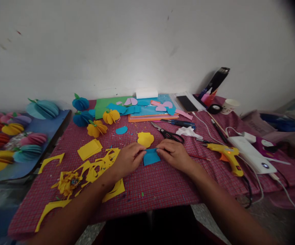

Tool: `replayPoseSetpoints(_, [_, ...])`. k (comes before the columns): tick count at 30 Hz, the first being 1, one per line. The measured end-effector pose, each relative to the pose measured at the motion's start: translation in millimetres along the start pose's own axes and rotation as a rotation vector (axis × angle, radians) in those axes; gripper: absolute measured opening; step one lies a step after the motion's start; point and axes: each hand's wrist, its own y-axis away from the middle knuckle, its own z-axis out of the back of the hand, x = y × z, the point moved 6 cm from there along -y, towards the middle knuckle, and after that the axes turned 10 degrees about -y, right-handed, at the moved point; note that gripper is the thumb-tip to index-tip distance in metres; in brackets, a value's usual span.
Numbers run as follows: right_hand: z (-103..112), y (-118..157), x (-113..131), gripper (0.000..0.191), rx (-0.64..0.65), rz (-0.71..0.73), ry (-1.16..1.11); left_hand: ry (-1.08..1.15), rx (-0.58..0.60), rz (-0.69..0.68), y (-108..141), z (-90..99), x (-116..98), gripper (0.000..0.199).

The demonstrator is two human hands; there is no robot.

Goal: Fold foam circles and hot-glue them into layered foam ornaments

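A small sheet of blue paper (152,158) is held between my two hands, just above the checked cloth. The fingers of my left hand (132,157) pinch its upper left corner. My right hand (172,154) pinches the upper right corner, and the top edge looks folded over. Right behind the sheet lies a yellow scalloped paper piece (145,139). Scissors (168,132) with dark handles rest beyond my right hand. A blue paper half-circle (121,130) lies farther back on the left.
Yellow paper scraps (96,170) and yellow squares (89,149) spread on the left. A yellow glue gun (226,154) and white power bank (250,154) lie right, with cables. Finished paper pumpkins (42,109) fill a blue board (53,126) at far left. A phone (186,103) lies behind.
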Motion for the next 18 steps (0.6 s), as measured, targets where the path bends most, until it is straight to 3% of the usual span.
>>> replayPoseSetpoints(11, [-2, 0, 0, 0.012, 0.032, -0.043, -0.015, 0.011, 0.027, 0.020, 0, -2.3, 3, 0.016])
replayPoseSetpoints(18, [10, -1, 2, 0.012, -0.062, -0.069, -0.032, 0.052, 0.002, 0.096, 1, -1.0, 8, 0.026])
